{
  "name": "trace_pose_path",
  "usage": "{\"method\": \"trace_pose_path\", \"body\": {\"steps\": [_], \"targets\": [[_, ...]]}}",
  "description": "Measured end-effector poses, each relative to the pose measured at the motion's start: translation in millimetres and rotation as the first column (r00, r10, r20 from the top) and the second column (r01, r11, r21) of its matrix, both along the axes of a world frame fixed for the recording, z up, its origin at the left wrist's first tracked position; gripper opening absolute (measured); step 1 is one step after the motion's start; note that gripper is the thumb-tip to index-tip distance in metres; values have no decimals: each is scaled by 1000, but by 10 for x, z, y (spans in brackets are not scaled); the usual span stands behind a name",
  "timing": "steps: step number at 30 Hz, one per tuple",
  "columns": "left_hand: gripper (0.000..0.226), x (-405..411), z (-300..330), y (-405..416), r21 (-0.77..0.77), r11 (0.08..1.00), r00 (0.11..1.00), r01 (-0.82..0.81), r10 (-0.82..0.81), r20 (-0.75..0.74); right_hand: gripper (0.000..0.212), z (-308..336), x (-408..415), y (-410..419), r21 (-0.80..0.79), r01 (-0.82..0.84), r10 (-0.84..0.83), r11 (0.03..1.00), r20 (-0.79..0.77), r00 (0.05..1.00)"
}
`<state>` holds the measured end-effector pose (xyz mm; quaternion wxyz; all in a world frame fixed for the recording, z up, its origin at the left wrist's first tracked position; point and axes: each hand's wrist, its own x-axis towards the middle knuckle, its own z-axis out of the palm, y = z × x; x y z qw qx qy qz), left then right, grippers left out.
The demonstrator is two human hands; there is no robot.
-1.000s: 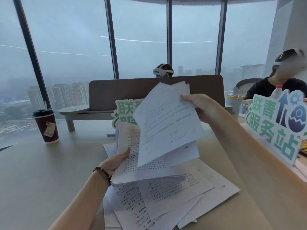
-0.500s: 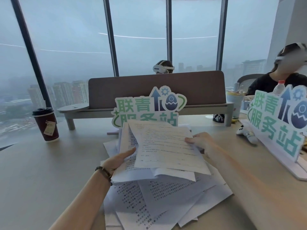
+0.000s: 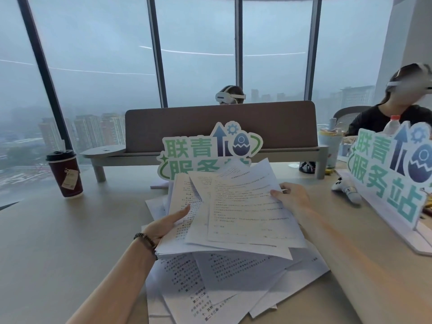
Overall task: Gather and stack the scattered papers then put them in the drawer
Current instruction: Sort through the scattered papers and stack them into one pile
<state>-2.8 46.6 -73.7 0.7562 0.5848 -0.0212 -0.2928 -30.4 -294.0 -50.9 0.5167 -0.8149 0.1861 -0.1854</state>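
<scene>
I have my left hand (image 3: pixel 171 224) under the near-left edge of a raised bundle of white printed paper sheets (image 3: pixel 233 216), thumb lying flat along the top page and the other fingers hidden beneath, so it clamps the bundle between thumb and palm; my right hand (image 3: pixel 292 197) pinches the far-right edge of the topmost sheet, thumb on top. The bundle hangs just above the loose white printed sheets (image 3: pixel 222 284) spread on the pale beige table (image 3: pixel 58 253). By my judgement the gathering is only partly done and the bundle is badly fanned, corners pointing several ways. The risk I see is that the top sheets, held only at one edge by each hand, slide off the tilted bundle and scatter again if I lift or turn it before squaring the edges; tapping it down on the uneven layer beneath could also crease corners or drag loose pages toward the near table edge. I cannot see any drawer from here, so I cannot judge the path to it. Counting: two hands in view; at least four sheets show distinct edges in the bundle, at least five lie loose below, exact numbers hidden by overlap. There are two green-and-white cut-out signs with Chinese characters (image 3: pixel 205 153), one dark red paper cup with a black lid (image 3: pixel 66 175), one white game controller (image 3: pixel 346 190), one brown padded desk divider (image 3: pixel 219 127), and two other people seated beyond.
</scene>
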Motion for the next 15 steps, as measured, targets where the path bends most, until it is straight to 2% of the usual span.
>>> {"method": "trace_pose_path", "body": {"steps": [4, 7, 11, 15], "targets": [[31, -43, 23, -29, 78, 997, 999, 19, -21, 28, 14, 12, -9, 95, 55, -15, 15, 998, 1, 1000], [38, -27, -5, -24, 141, 990, 999, 6, -12, 40, 4, -32, 8, 116, 70, -47, 50, 996, -47, 998], [20, 33, -20, -31, 207, 976, 995, -66, 49, 88, 9, -64, 42, 67, 35, -83, 87, 996, -147, 985], [42, 138, -68, -6, 275, 942, 975, -194, 154, 161, 17, -42, 32, 32, 68, -106, 119, 992, -223, 968]]}}
